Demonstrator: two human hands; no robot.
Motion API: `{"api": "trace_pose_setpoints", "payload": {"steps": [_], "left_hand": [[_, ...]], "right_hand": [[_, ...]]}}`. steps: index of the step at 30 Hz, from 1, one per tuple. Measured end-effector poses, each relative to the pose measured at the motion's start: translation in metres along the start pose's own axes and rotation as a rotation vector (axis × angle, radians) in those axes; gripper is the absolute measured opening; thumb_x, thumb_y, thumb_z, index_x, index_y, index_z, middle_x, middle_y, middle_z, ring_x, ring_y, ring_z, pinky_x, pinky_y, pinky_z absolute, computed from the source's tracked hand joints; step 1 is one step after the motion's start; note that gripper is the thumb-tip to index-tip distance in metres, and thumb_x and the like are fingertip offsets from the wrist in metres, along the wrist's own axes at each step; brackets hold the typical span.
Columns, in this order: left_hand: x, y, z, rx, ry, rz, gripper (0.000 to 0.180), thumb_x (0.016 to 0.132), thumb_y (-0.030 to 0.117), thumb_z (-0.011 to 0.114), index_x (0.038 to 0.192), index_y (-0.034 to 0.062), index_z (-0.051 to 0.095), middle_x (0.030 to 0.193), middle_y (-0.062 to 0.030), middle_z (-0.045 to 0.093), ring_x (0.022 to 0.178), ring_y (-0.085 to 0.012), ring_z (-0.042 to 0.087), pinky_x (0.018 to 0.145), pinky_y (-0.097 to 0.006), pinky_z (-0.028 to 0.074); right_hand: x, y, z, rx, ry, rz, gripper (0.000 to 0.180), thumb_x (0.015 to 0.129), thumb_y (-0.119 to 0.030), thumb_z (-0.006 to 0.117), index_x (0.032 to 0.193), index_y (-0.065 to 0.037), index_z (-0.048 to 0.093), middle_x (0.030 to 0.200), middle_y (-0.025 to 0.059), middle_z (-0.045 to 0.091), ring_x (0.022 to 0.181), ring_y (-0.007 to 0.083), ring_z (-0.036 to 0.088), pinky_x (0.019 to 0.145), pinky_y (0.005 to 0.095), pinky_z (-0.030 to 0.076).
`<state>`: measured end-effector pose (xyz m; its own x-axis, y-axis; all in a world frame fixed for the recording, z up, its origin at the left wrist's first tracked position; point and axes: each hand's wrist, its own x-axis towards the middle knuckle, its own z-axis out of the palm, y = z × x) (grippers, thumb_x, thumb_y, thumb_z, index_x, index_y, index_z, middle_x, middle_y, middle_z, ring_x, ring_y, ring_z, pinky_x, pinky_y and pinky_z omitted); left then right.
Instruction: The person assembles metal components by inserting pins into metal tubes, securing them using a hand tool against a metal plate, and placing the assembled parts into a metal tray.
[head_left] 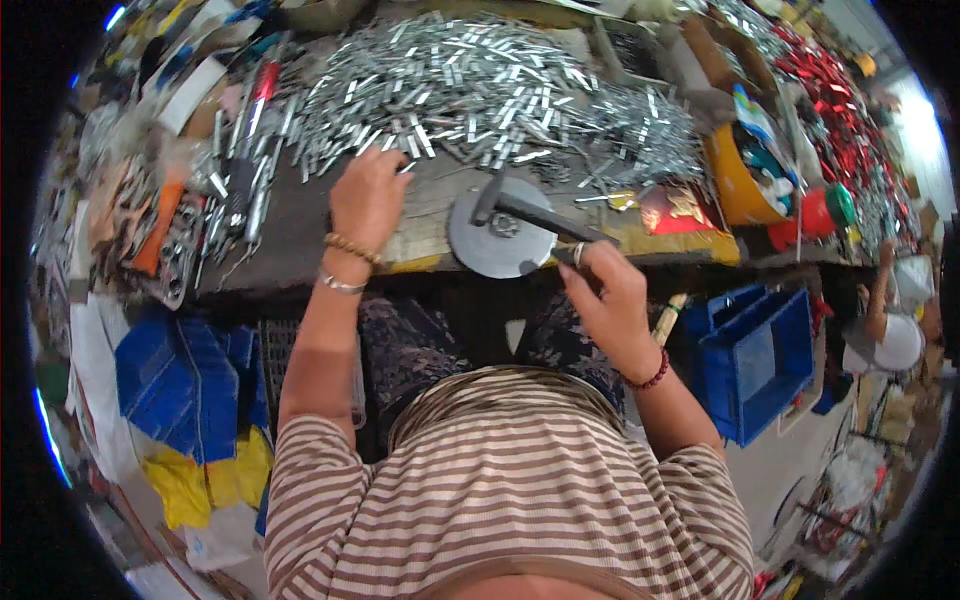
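My right hand (pixel 612 290) is closed round the handle of a hammer (pixel 550 215). The hammer's dark head lies over a round grey metal disc (pixel 478 245) at the front edge of the workbench. Small bits of metal (pixel 504 226) sit at the middle of the disc. To the left, my left hand (pixel 368 195) is at the near edge of a big heap of short silver metal strips (pixel 450 80). Its fingers are pinched together, and a small dark end shows by the fingertips; what it is cannot be made out.
A red packet (pixel 675 210) and a yellow tub (pixel 740 175) stand right of the disc. At the left lie an orange-handled tool (pixel 158 230) and a tray of metal parts (pixel 180 250). Blue crates (pixel 755 365) are below on the right. Another person's arm (pixel 880 290) shows far right.
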<state>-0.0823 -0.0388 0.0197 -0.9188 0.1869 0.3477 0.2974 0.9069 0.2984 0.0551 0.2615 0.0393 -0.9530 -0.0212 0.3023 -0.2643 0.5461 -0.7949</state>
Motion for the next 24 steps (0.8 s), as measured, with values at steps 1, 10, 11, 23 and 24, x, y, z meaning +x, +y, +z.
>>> {"api": "trace_pose_setpoints", "payload": {"steps": [1, 10, 11, 23, 24], "left_hand": [[0.001, 0.0, -0.001, 0.028, -0.014, -0.024, 0.021, 0.087, 0.02, 0.076, 0.105, 0.0097, 0.073, 0.098, -0.0106, 0.067, 0.094, -0.0327, 0.067, 0.082, -0.044, 0.056], [-0.015, 0.05, -0.017, -1.211, -0.089, -0.468, 0.03, 0.099, 0.019, 0.068, 0.124, 0.0032, 0.064, 0.091, 0.0005, 0.062, 0.072, -0.0069, 0.059, 0.06, -0.025, 0.049], [-0.024, 0.057, -0.02, -1.231, -0.074, -0.465, 0.027, 0.098, 0.018, 0.069, 0.121, 0.0037, 0.065, 0.09, -0.0006, 0.062, 0.071, -0.0081, 0.059, 0.058, -0.025, 0.049], [-0.077, 0.065, -0.008, -1.122, -0.291, -0.356, 0.013, 0.095, -0.001, 0.068, 0.108, 0.0003, 0.066, 0.092, -0.0031, 0.068, 0.077, -0.0072, 0.063, 0.067, -0.023, 0.054], [-0.076, 0.064, -0.006, -1.097, -0.306, -0.368, 0.013, 0.092, -0.003, 0.068, 0.105, -0.0008, 0.068, 0.095, -0.0034, 0.067, 0.078, -0.008, 0.062, 0.068, -0.023, 0.053]], "right_hand": [[0.005, 0.004, -0.011, -0.147, 0.043, -0.056, 0.014, 0.088, -0.007, 0.074, 0.098, -0.001, 0.066, 0.083, 0.0157, 0.06, 0.069, 0.0305, 0.061, 0.063, 0.0374, 0.049], [0.065, 0.049, -0.044, -0.531, 0.155, -0.06, 0.022, 0.085, -0.007, 0.071, 0.105, -0.006, 0.063, 0.098, 0.016, 0.066, 0.089, 0.0372, 0.068, 0.075, 0.0467, 0.055], [0.071, 0.05, -0.039, -0.643, 0.119, -0.077, 0.024, 0.084, -0.005, 0.069, 0.107, -0.006, 0.062, 0.1, 0.0169, 0.066, 0.092, 0.0379, 0.068, 0.077, 0.0474, 0.056], [0.078, 0.017, -0.073, -0.407, 0.038, -0.164, 0.019, 0.08, -0.001, 0.067, 0.099, -0.002, 0.067, 0.097, 0.0167, 0.061, 0.093, 0.0391, 0.065, 0.081, 0.0482, 0.055], [0.082, 0.012, -0.077, -0.409, -0.009, -0.166, 0.018, 0.081, -0.002, 0.066, 0.099, -0.002, 0.067, 0.097, 0.0165, 0.061, 0.095, 0.0392, 0.065, 0.083, 0.0484, 0.055]]}}
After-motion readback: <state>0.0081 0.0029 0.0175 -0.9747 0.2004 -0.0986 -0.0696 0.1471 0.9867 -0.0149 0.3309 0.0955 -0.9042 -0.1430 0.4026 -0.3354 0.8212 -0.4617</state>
